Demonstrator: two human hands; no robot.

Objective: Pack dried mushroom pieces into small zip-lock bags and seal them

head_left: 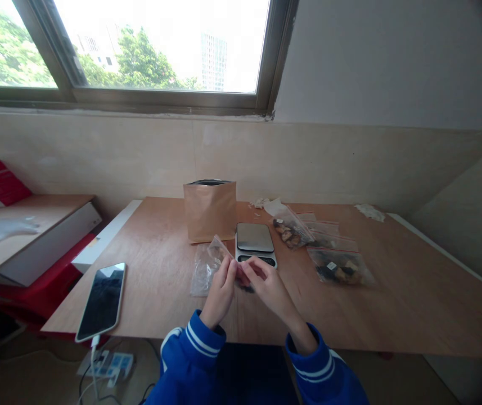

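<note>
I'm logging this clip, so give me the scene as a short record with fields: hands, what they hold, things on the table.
left hand: pinches the top of a small clear bag
right hand: grips the same bag from the other side
scale: just behind the hands, pan bare
paper bag: upright, open, behind the scale's left
filled bags: lying right of the scale
phone: left, on a cable
table: wooden

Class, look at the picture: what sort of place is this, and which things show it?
Probably a small home or workshop packing bench: a scale, a kraft pouch and filled zip bags sit on a wooden table under a window.
</note>
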